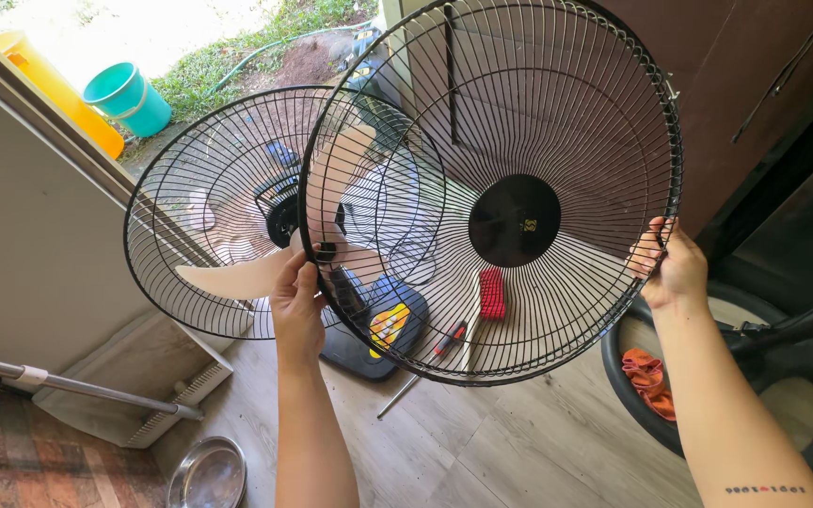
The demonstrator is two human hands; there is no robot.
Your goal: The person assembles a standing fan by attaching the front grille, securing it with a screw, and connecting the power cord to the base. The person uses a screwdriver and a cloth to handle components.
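Two black wire fan grilles. One, the front grille (519,141) with a round black centre disc, is held up in the air: left hand (298,306) with fingers closed on its left rim, right hand (675,268) with fingers closed on its right rim. One rear grille (190,216) stands behind, with pale fan blades (237,275). Floor: one screwdriver (449,339), one red brush (492,293), one steel bowl (207,475). Outside: one teal bucket (127,97).

Around the front fan grille (519,141) are two hands, one rear grille (190,235), one teal bucket (129,94), one metal bowl (207,475), one screwdriver (449,339) and one red brush (492,293).
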